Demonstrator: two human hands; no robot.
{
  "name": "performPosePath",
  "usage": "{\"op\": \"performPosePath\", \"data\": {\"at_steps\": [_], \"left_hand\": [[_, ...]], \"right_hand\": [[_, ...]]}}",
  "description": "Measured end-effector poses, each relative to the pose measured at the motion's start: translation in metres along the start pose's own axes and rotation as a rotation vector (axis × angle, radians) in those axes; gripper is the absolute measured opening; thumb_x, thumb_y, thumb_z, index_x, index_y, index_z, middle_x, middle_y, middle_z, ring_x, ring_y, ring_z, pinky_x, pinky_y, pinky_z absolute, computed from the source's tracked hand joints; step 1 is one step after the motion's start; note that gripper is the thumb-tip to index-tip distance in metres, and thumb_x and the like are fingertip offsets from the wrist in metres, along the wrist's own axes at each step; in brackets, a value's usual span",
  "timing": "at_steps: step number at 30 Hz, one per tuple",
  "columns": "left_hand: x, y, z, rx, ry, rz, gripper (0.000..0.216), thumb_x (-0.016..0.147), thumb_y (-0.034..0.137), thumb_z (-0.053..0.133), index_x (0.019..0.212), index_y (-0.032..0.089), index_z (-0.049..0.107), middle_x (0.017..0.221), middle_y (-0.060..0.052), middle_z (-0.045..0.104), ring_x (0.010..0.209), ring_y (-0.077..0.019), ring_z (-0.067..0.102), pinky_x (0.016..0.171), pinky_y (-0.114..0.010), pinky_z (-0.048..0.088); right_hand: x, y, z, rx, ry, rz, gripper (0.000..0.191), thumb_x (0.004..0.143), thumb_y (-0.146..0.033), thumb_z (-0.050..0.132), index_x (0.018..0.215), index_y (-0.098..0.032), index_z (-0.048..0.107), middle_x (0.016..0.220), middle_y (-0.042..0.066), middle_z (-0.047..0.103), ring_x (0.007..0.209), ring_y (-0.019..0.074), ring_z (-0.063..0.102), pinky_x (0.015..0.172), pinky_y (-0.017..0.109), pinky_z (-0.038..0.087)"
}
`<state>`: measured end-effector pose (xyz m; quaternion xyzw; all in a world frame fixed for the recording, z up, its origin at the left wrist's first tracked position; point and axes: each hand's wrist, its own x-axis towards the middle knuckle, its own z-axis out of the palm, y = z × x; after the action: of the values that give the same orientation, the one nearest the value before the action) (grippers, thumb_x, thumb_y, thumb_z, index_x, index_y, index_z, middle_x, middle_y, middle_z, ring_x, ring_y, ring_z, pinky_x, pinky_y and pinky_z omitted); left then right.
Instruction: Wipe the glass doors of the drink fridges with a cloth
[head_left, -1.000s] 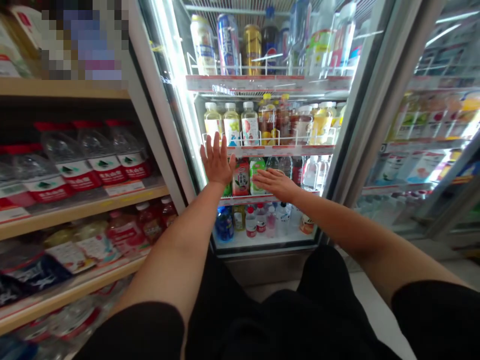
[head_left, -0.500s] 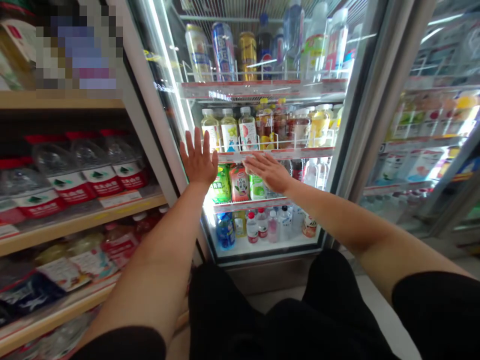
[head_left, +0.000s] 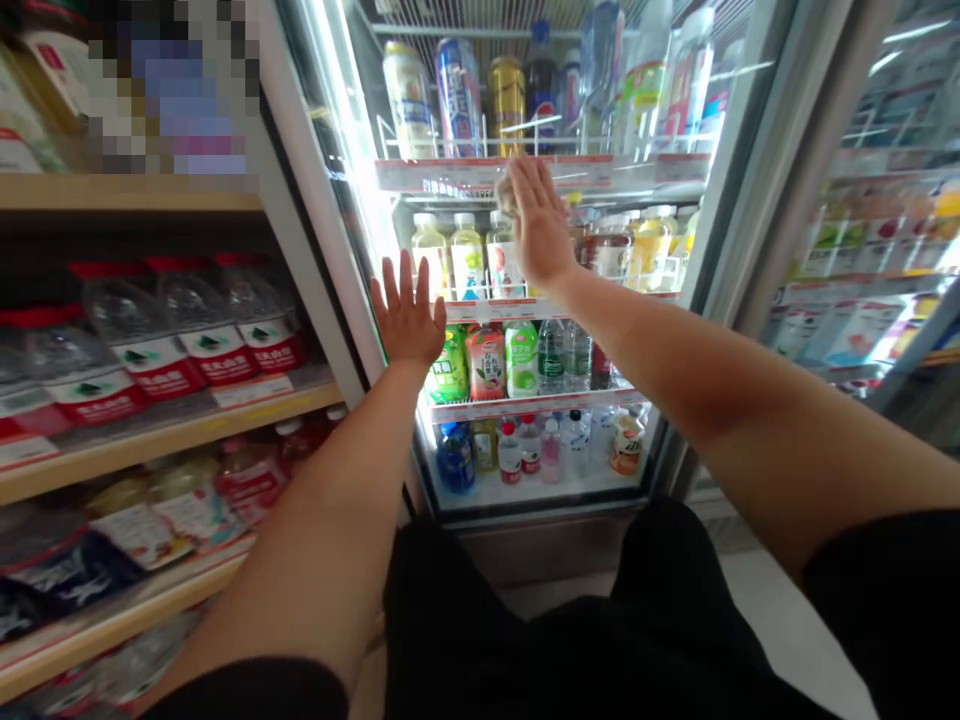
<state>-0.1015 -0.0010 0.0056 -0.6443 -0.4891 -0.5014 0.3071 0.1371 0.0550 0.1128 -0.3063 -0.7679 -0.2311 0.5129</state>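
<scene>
Black-clad legs (head_left: 442, 610) are seen nearest, and the bare forearms are stretched forward between the black sleeves and a fridge. At the left, red-capped bottles (head_left: 165, 355) are lined up on a wooden-edged shelf (head_left: 187, 425), and more drinks are kept on the shelf below.

Straight ahead, the closed glass door (head_left: 540, 512) of the fridge is faced by both palms. The left hand (head_left: 409, 315) is held wide open near the door's left edge, with fingers spread and nothing gripped. The right hand (head_left: 540, 220) is raised higher, near the middle, just below the upper shelf strip; its fingers are kept straight and close together. A pale patch is seen beside them, but whether it is a reflection or something held under the hidden palm cannot be told.

Behind the glass, a dark blue bottle (head_left: 455, 460) and a paper-like cup (head_left: 626, 445) are stood at the bottom. Above them a green bottle (head_left: 448, 372) is placed, then white-capped bottles (head_left: 467, 258), partly covered by the hands. A blue can (head_left: 459, 98) and a gold can (head_left: 508, 105) are stood at the top.
</scene>
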Motion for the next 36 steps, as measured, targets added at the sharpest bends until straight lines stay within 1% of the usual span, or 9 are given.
{"op": "performPosePath", "data": {"at_steps": [5, 10, 15, 17, 21, 26, 28, 31, 36], "left_hand": [[-0.001, -0.002, 0.001, 0.018, 0.004, -0.002, 0.066, 0.102, 0.041, 0.042, 0.164, 0.021, 0.036, 0.175, -0.004, 0.021, 0.164, -0.0252, -0.002, 0.133, -0.048, -0.01], [-0.002, 0.001, -0.001, 0.038, 0.003, 0.0, 0.064, 0.102, 0.04, 0.043, 0.164, 0.021, 0.038, 0.174, -0.006, 0.025, 0.164, -0.0262, 0.002, 0.134, -0.048, -0.009], [-0.002, 0.001, -0.001, 0.042, 0.012, 0.016, 0.064, 0.103, 0.038, 0.043, 0.164, 0.021, 0.037, 0.174, -0.006, 0.024, 0.164, -0.0262, 0.004, 0.134, -0.049, -0.006], [-0.003, 0.0, 0.0, 0.041, 0.016, 0.024, 0.064, 0.103, 0.038, 0.043, 0.164, 0.022, 0.037, 0.174, -0.005, 0.024, 0.164, -0.0262, 0.003, 0.134, -0.049, -0.006], [-0.003, -0.001, 0.001, 0.042, 0.03, 0.028, 0.063, 0.103, 0.038, 0.043, 0.164, 0.022, 0.039, 0.173, -0.005, 0.026, 0.164, -0.0264, 0.004, 0.135, -0.049, -0.005], [-0.003, -0.002, 0.002, 0.051, 0.045, 0.033, 0.063, 0.102, 0.039, 0.044, 0.163, 0.022, 0.04, 0.173, -0.005, 0.026, 0.164, -0.0261, 0.007, 0.134, -0.048, -0.004], [-0.002, -0.002, 0.001, 0.052, 0.042, 0.032, 0.064, 0.102, 0.039, 0.045, 0.163, 0.022, 0.039, 0.173, -0.004, 0.026, 0.164, -0.0262, 0.007, 0.134, -0.049, -0.004], [-0.002, -0.001, 0.001, 0.032, 0.032, 0.015, 0.064, 0.101, 0.038, 0.046, 0.164, 0.024, 0.039, 0.173, -0.004, 0.026, 0.164, -0.0258, 0.006, 0.134, -0.049, -0.005], [-0.001, -0.001, 0.0, 0.026, 0.004, -0.007, 0.066, 0.1, 0.037, 0.046, 0.164, 0.023, 0.037, 0.174, -0.005, 0.024, 0.164, -0.0265, 0.002, 0.134, -0.051, -0.006]], "right_hand": [[0.022, -0.026, -0.019, -0.058, -0.252, -0.242, 0.062, 0.102, -0.017, 0.023, 0.161, -0.018, 0.042, 0.173, -0.001, 0.034, 0.164, 0.0194, 0.016, 0.134, 0.046, 0.014], [0.045, -0.035, -0.028, -0.107, 0.019, 0.066, 0.059, 0.105, -0.015, 0.024, 0.163, -0.016, 0.034, 0.175, -0.002, 0.026, 0.164, 0.0209, 0.016, 0.135, 0.047, 0.018], [0.05, -0.045, -0.031, -0.178, -0.265, -0.339, 0.058, 0.105, -0.014, 0.035, 0.162, -0.021, 0.038, 0.174, -0.003, 0.029, 0.164, 0.023, 0.018, 0.136, 0.052, 0.019], [0.057, -0.042, -0.036, -0.196, -0.218, -0.294, 0.062, 0.102, -0.007, 0.033, 0.164, -0.015, 0.035, 0.174, 0.002, 0.029, 0.164, 0.025, 0.019, 0.135, 0.057, 0.017], [0.068, -0.029, -0.049, -0.177, 0.027, 0.131, 0.065, 0.102, -0.006, 0.031, 0.165, -0.017, 0.026, 0.177, -0.002, 0.022, 0.164, 0.0223, 0.015, 0.135, 0.058, 0.018], [0.054, -0.01, -0.055, -0.114, -0.22, -0.239, 0.061, 0.101, -0.016, 0.04, 0.16, -0.031, 0.04, 0.17, -0.01, 0.038, 0.162, 0.0221, 0.024, 0.134, 0.06, 0.02], [0.049, 0.001, -0.056, -0.102, -0.122, -0.132, 0.064, 0.098, -0.015, 0.042, 0.159, -0.035, 0.041, 0.169, -0.012, 0.039, 0.162, 0.0211, 0.024, 0.134, 0.061, 0.02], [0.041, 0.016, -0.059, -0.137, 0.058, 0.095, 0.066, 0.098, -0.013, 0.035, 0.163, -0.02, 0.031, 0.175, -0.003, 0.028, 0.164, 0.0234, 0.016, 0.134, 0.061, 0.017], [0.023, 0.027, -0.07, -0.124, -0.179, -0.143, 0.06, 0.101, -0.022, 0.037, 0.16, -0.031, 0.038, 0.174, -0.008, 0.03, 0.164, 0.0224, 0.017, 0.135, 0.058, 0.016]]}}
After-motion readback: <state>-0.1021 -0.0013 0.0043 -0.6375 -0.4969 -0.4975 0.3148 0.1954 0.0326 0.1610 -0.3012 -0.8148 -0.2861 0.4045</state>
